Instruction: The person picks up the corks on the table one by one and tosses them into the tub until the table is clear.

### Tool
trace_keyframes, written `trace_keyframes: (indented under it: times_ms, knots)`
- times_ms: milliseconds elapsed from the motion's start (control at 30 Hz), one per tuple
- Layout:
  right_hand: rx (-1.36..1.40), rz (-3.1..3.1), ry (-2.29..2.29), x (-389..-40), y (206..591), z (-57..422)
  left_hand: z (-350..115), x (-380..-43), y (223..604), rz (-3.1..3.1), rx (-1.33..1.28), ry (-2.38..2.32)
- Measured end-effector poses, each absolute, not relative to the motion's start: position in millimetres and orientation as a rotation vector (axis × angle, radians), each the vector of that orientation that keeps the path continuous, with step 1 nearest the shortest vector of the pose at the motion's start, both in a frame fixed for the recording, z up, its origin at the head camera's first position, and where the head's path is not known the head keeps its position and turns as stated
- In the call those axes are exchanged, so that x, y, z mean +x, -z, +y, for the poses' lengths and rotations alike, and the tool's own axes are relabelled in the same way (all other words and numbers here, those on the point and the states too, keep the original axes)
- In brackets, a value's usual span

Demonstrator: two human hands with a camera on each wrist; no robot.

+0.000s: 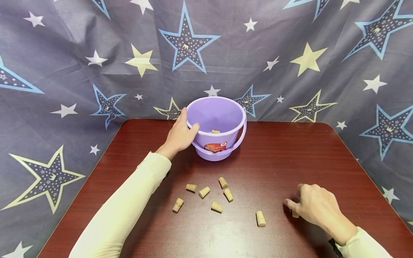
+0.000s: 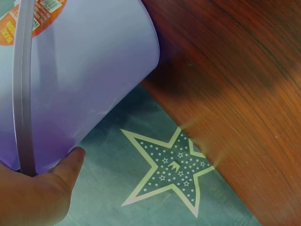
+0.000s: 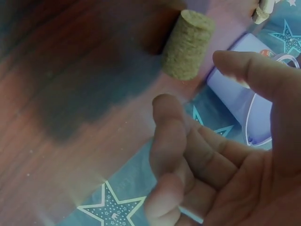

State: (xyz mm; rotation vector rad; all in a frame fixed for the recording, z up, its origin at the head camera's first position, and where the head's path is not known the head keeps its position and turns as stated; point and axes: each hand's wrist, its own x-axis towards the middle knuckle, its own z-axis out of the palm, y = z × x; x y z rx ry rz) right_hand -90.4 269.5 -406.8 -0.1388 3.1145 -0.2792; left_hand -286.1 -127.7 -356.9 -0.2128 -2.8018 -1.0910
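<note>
A light purple bucket [image 1: 215, 143] with a red label stands at the back of the table. My left hand [image 1: 182, 133] grips its left rim; in the left wrist view a fingertip lies along the outer wall [image 2: 94, 75]. Low over the table at the right, my right hand [image 1: 317, 206] hovers with thumb and fingers spread around a cork [image 3: 188, 44]. The right wrist view shows a gap between that cork and the fingers [image 3: 169, 136]. Inside the bucket, part of another cork [image 1: 215, 131] shows; the rest of the bottom is hidden.
Several corks [image 1: 204, 192] lie scattered on the dark red wooden table [image 1: 277, 154] in front of the bucket. One cork [image 1: 260, 218] lies apart, left of my right hand. The bucket's handle [image 1: 240, 140] hangs down in front. A star-patterned cloth [image 1: 113, 43] surrounds the table.
</note>
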Motion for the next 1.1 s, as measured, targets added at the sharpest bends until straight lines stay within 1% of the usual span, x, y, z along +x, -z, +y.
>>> trace_keyframes:
  times_ms: [633,1100]
  knots:
    - [-0.181,3.132,0.302,-87,422,267,-128,-286,356,-2.805,-0.224,1.082]
    - [-0.188,3.106,0.307,-87,422,266,-128,-284,353,-2.808,-0.219,1.085]
